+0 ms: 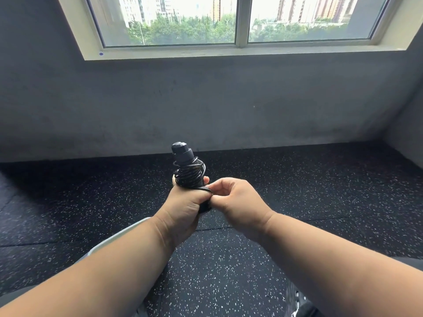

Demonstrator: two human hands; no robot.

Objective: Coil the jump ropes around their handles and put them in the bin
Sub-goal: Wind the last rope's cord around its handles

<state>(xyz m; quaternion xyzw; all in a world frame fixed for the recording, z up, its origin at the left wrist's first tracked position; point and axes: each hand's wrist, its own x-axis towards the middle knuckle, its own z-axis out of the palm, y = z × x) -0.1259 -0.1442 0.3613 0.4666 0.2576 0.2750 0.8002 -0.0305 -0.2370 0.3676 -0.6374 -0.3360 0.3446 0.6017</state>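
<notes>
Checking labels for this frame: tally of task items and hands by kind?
Black jump rope bundle, cord coiled around its handles: 1
Hands: 2, left hand gripping the handles, right hand pinching the cord
Pale bin, only its rim showing: 1
Total: 4

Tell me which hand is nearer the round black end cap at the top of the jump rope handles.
Left. The left hand grips the handles just below the black coiled rope, under the end cap. The right hand pinches the rope lower, off to the right.
</notes>
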